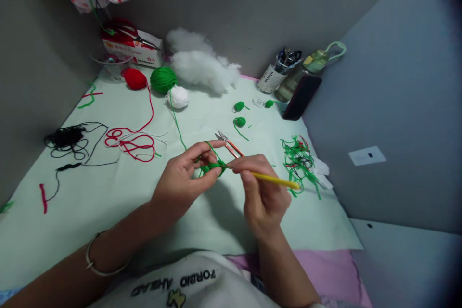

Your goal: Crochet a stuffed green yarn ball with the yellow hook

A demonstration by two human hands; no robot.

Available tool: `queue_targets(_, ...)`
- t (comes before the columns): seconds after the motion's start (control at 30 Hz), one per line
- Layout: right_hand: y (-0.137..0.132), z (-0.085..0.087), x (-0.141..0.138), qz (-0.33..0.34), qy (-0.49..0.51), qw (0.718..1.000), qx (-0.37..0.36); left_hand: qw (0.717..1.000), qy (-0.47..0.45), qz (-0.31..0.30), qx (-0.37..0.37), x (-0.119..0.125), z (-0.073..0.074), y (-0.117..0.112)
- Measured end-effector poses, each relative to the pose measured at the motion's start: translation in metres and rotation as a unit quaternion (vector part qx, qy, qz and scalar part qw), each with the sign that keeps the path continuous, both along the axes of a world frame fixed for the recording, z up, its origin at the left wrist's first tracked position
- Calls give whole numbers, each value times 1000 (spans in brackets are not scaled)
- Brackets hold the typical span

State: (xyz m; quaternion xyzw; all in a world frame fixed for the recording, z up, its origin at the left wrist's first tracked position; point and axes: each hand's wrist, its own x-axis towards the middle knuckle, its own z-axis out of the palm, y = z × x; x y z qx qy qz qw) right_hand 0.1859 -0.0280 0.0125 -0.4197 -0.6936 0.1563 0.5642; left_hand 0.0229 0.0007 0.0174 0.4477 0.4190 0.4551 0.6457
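Observation:
My left hand (182, 178) pinches a small green crochet piece (212, 167), with green yarn looped over its forefinger. My right hand (262, 192) grips a yellow crochet hook (276, 181), whose tip meets the green piece. The yarn strand runs back across the pale green mat (108, 192) to a green yarn ball (163, 79). Orange-handled thread snips (228, 144) lie on the mat just behind my hands.
Red (134, 78) and white (179, 96) yarn balls, white stuffing (202, 65), a box (133, 48), loose red (132, 142) and black (68, 139) yarn. Small green crochet pieces (239, 114), green scraps (299, 159), a pen cup (276, 72), bottle (303, 74) and phone (301, 97) at right. Grey walls enclose the mat.

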Motion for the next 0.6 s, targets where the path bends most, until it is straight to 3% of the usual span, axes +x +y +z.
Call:
queue_targets(0.1, -2, -10, -3, -54, -151, 982, 98, 999, -31, 20, -10, 4, 0, -2)
queue_targets(0.2, -1, -21, -5, -105, -165, 970, 147, 985, -139, -47, -95, 6, 0, 0)
queue_targets(0.27, 1, -21, -5, -83, -87, 986, 115, 962, -196, -93, -165, 5, 0, 2)
queue_targets(0.33, 3, -16, -3, -51, 50, 996, 54, 950, -222, -97, -199, 2, 0, 4)
queue_targets(0.43, 6, -6, -1, 1, 243, 969, -45, 950, -228, -89, -195, -1, 0, 8)
queue_targets(0.53, 7, -5, -3, 54, 309, 943, -108, 953, -218, -113, -177, -1, -1, 7)
queue_targets(0.6, 7, -9, -6, 54, 306, 942, -125, 959, -209, -112, -155, 1, -2, 6)
